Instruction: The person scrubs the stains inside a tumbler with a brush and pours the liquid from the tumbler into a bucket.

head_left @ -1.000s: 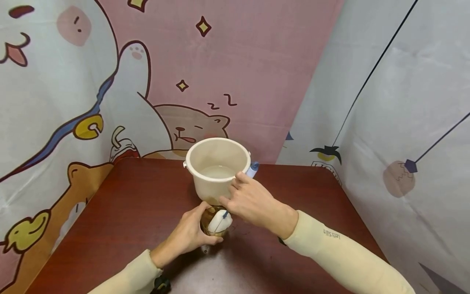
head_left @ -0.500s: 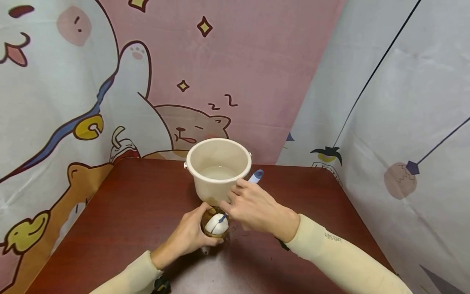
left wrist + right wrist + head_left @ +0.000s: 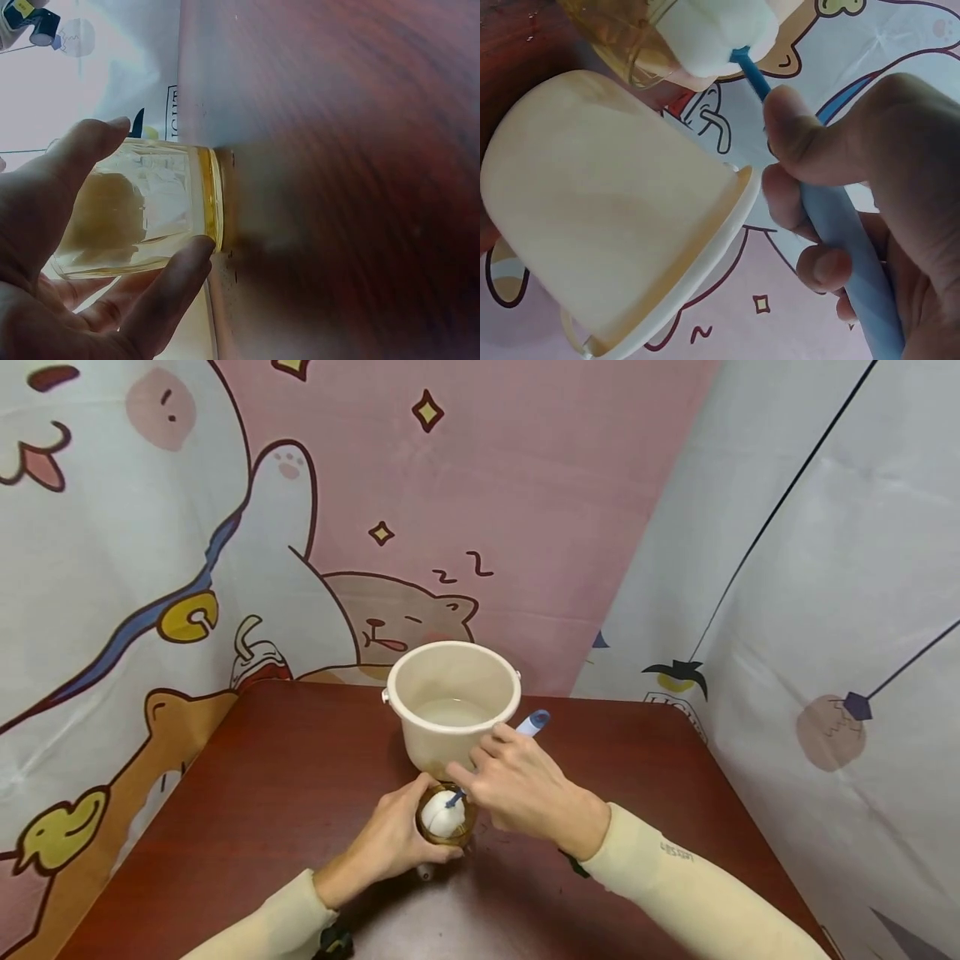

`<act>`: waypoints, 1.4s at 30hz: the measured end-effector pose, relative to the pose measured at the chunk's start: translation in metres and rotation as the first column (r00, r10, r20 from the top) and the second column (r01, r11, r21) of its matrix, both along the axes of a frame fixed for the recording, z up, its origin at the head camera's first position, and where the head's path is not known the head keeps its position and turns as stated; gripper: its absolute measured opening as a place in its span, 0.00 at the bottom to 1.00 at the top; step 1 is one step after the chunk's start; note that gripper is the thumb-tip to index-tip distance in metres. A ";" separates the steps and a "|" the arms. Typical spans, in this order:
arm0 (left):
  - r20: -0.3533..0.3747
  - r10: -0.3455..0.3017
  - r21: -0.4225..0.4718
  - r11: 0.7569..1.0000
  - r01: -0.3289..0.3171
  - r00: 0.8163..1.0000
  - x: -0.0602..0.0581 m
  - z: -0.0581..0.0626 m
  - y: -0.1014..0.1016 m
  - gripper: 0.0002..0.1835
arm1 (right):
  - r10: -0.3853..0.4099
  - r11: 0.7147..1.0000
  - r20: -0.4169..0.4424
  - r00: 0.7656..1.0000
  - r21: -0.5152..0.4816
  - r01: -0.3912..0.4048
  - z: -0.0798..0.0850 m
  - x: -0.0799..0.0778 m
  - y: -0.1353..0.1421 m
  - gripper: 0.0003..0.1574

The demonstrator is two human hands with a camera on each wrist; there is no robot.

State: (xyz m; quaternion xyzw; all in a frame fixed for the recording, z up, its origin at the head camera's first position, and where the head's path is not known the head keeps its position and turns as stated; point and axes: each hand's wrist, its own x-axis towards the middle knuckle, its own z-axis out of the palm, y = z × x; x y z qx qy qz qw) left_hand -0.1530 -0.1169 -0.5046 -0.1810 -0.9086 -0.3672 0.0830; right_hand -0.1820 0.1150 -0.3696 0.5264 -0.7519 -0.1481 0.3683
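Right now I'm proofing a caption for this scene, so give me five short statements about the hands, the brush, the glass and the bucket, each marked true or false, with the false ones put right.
1. The left hand grips the amber glass. True.
2. The right hand holds nothing. False: it holds the sponge brush.
3. The bucket stands upright on the table. True.
4. The sponge brush's white head is inside the bucket. False: it is at the mouth of the amber glass.
5. In the head view, the bucket stands farther from the person than the amber glass. True.
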 end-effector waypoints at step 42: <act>-0.014 0.000 -0.006 1.000 0.000 1.000 0.000 0.000 0.001 0.43 | -0.040 0.988 -0.115 0.993 0.145 0.057 0.014 -0.003 -0.006 0.12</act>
